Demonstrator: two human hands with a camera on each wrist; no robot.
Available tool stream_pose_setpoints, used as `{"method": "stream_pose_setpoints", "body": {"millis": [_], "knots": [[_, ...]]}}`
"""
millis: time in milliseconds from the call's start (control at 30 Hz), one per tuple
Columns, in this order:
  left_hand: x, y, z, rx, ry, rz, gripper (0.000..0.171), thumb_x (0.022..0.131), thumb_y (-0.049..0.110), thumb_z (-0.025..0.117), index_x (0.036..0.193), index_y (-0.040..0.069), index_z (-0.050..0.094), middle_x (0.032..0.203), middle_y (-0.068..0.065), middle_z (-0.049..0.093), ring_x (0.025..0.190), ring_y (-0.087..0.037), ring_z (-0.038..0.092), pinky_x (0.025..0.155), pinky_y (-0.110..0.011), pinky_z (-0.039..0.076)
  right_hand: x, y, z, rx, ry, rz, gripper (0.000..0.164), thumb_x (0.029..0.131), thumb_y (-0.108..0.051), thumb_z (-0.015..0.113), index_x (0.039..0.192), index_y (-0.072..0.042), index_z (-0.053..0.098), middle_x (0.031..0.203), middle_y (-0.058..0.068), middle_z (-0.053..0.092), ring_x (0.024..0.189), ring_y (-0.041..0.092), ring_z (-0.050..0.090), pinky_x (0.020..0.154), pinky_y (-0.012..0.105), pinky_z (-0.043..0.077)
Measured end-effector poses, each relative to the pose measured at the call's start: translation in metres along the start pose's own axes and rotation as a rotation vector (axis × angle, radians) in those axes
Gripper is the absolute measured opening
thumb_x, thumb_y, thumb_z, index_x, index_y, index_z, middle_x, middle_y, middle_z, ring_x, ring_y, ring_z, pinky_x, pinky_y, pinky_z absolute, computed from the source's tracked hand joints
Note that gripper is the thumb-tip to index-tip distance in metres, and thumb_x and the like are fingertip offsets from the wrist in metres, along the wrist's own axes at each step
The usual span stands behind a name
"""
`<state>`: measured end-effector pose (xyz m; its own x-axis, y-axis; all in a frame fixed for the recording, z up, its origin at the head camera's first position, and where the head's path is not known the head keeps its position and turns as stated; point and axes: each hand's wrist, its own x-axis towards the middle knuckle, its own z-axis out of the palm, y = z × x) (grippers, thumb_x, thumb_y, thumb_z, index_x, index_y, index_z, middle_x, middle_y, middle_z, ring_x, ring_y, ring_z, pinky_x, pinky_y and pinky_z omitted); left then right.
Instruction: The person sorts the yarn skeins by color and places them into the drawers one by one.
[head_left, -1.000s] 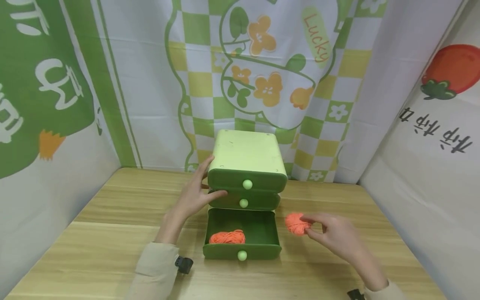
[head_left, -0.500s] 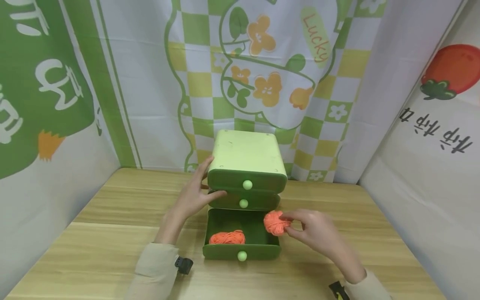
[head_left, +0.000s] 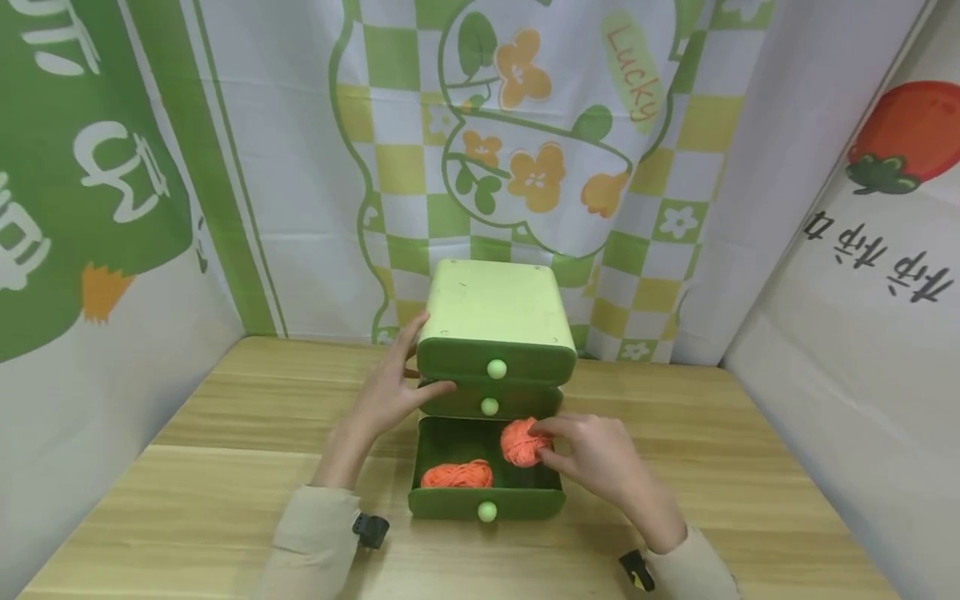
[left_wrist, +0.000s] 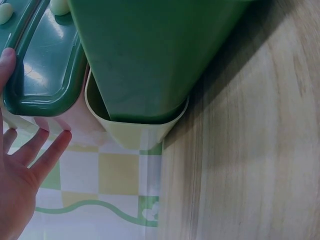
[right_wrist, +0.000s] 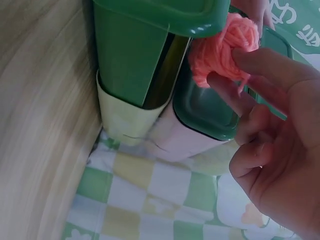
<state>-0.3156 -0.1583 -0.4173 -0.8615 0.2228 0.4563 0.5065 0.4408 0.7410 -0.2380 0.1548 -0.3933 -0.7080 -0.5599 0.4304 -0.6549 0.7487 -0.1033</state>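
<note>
A three-tier drawer cabinet, pale yellow-green on top with dark green fronts, stands on the table. Its bottom drawer is pulled out, and an orange yarn bundle lies inside at the left. My left hand rests on the cabinet's left side, fingers extended along the side wall and thumb by the middle drawer front. Between thumb and fingers, my right hand pinches an orange ball of yarn over the right part of the pulled-out drawer. The right wrist view shows this yarn ball beside the drawer's edge.
The wooden table extends to both sides and in front of the cabinet. Behind it hangs a green, white and yellow checked cloth. Printed cloth walls border the left and right sides. Round pale knobs stick out from the drawer fronts.
My right hand has carried the yarn ball leftward, from right of the cabinet to over the open bottom drawer. The left hand and the yarn bundle inside have stayed put.
</note>
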Motion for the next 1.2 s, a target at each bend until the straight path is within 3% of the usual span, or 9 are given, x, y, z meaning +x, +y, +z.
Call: {"method": "stream_pose_setpoints", "body": {"millis": [267,467,667,867,1033,1200], "knots": [[0.000,-0.001,0.002,-0.005,0.010,0.014,0.107,0.079,0.037,0.084,0.155,0.051,0.011,0.163,-0.001,0.029,0.137,-0.036,0.047,0.091,-0.050,0.056,-0.001,0.002,0.003,0.028,-0.041,0.054,0.007,0.083,-0.020,0.079,0.089,-0.024,0.077,0.085,-0.011,0.075,0.073,0.010,0.071,0.052,0.018,0.044],[-0.001,-0.002,0.002,-0.012,0.007,0.004,0.106,0.078,0.038,0.084,0.154,0.051,0.011,0.163,-0.001,0.029,0.137,-0.036,0.047,0.091,-0.053,0.055,-0.003,0.003,0.000,0.047,-0.052,0.083,0.007,0.083,-0.022,0.079,0.089,-0.025,0.078,0.086,-0.014,0.075,0.077,0.009,0.072,0.057,0.024,0.049],[0.000,-0.001,0.001,0.004,0.007,0.004,0.106,0.079,0.040,0.084,0.155,0.051,0.010,0.163,0.000,0.028,0.138,-0.035,0.047,0.091,-0.046,0.056,-0.003,0.000,-0.006,0.066,-0.086,0.078,0.009,0.084,-0.024,0.078,0.094,-0.025,0.078,0.088,-0.015,0.074,0.077,0.007,0.070,0.061,0.025,0.052],[0.000,0.000,0.002,0.014,0.009,0.000,0.107,0.078,0.040,0.084,0.155,0.051,0.010,0.163,0.000,0.027,0.136,-0.035,0.049,0.090,-0.043,0.057,-0.002,-0.013,-0.014,0.098,-0.133,0.026,0.012,0.088,-0.027,0.075,0.100,-0.023,0.077,0.088,-0.015,0.072,0.067,-0.003,0.058,0.058,0.019,0.047],[0.000,0.000,0.002,0.014,0.011,-0.005,0.107,0.078,0.039,0.084,0.155,0.050,0.011,0.163,-0.001,0.029,0.136,-0.035,0.049,0.090,-0.045,0.057,-0.003,-0.025,-0.017,0.166,-0.189,-0.067,0.015,0.090,-0.022,0.073,0.104,-0.020,0.076,0.086,-0.016,0.071,0.073,-0.004,0.061,0.064,0.018,0.051],[0.001,0.001,0.000,0.020,0.010,0.006,0.108,0.078,0.040,0.084,0.156,0.047,0.011,0.163,-0.001,0.028,0.135,-0.035,0.050,0.088,-0.044,0.058,-0.004,-0.037,-0.015,0.221,-0.308,-0.126,0.018,0.092,-0.024,0.072,0.109,-0.022,0.075,0.095,-0.016,0.074,0.074,-0.007,0.060,0.065,0.016,0.049]]}}
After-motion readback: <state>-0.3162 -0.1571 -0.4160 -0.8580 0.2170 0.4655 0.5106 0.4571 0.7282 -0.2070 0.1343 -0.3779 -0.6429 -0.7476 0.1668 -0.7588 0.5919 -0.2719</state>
